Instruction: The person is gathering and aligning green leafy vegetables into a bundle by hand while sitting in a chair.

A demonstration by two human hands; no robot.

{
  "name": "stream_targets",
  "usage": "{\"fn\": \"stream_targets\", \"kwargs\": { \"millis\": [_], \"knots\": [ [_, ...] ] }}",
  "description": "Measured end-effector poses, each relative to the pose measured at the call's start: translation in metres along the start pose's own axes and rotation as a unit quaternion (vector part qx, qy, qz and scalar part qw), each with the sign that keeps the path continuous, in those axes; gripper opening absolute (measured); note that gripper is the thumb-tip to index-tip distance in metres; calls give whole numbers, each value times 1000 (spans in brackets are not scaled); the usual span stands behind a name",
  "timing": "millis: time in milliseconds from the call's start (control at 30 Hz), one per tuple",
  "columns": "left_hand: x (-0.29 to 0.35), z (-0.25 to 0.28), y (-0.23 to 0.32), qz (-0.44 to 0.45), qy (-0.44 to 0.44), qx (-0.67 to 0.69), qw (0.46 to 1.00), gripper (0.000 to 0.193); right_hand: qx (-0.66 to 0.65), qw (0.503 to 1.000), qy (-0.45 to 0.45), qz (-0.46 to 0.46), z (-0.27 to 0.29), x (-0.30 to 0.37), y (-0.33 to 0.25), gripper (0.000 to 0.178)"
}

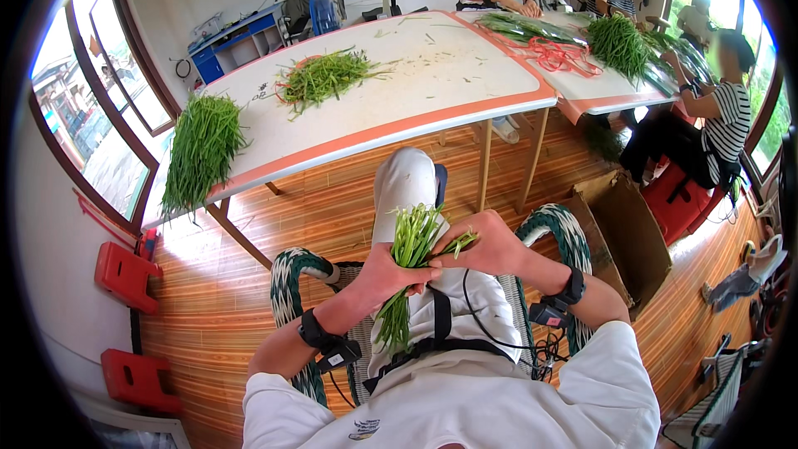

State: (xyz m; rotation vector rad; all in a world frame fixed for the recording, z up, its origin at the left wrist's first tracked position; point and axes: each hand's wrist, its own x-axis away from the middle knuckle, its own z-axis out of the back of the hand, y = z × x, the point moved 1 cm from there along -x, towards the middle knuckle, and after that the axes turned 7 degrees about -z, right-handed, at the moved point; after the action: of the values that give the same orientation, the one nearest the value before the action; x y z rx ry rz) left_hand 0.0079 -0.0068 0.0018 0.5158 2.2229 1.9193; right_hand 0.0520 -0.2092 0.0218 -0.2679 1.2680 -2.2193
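Over my lap, my left hand [382,273] is wrapped round a bunch of long green vegetable stems [416,233]. Pale cut ends point up and away from me, while the leafy part hangs below the fist toward my waist. Close against it on the right, my right hand [489,245] is closed on a few short green stems [460,243], whose tips poke out above the fingers. The fingertips of both hands meet at the middle of the bunch. A band with a small dark device circles each of my wrists.
Ahead stands a white table [399,108] with an orange border, bearing a loose stem heap [326,79] and a large green bundle [202,150] at its left end. Right are a cardboard box [619,233] and people at another table [611,102]. Red stools [125,277] stand left.
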Motion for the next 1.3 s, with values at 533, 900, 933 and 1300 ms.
{"fn": "stream_targets", "kwargs": {
  "millis": [533, 900, 933, 1300],
  "knots": [
    [-1, 5, 0, -15, -42, 13, 999, 14, -233, 967, -37, -94, 9, -5, -2, 16],
    [1, 5, 2, -23, -32, 65, 997, 14, -289, 952, -23, -101, 16, -8, -1, 24],
    [1, 5, 2, -27, -30, 69, 997, 14, -300, 949, -22, -98, 18, -8, -2, 27],
    [-1, 6, -1, -46, -3, 88, 995, 14, -345, 935, 58, -62, 19, -10, 5, 13]
  ]
}}
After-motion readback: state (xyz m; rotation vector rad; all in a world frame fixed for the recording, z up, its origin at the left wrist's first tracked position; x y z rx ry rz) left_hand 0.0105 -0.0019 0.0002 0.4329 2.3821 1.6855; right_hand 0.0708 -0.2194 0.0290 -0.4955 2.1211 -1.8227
